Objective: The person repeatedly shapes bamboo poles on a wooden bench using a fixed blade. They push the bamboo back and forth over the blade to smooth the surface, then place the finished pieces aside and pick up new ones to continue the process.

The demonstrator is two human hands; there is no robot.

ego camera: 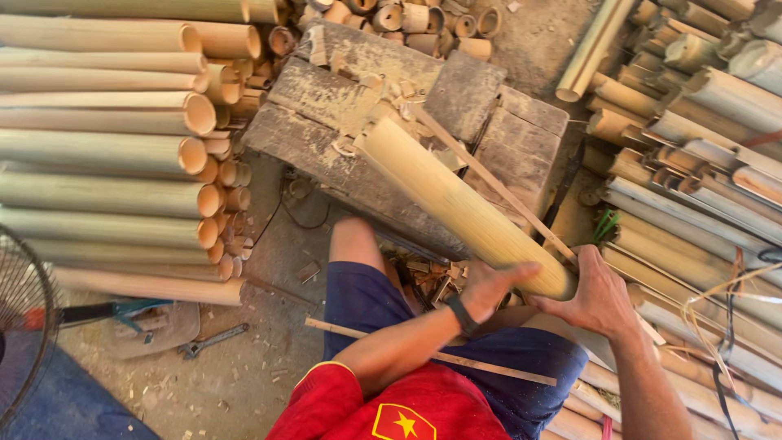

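Note:
A pale peeled bamboo tube [456, 200] lies slanted, its far end resting on a worn wooden block [326, 138] and its near end over my lap. My left hand [491, 287], with a dark wristband, presses on the near end of the tube from the left. My right hand [590, 297] grips the same end from the right. A thin bamboo strip [489, 178] lies along the tube on its right side. Another thin strip [456, 358] rests across my blue shorts.
Stacked bamboo tubes [106, 155] fill the left side and more lie piled on the right [700, 163]. Short cut rings [407, 16] sit behind the block. A fan [24, 326] stands at lower left, a wrench [212, 340] lies on the dusty floor.

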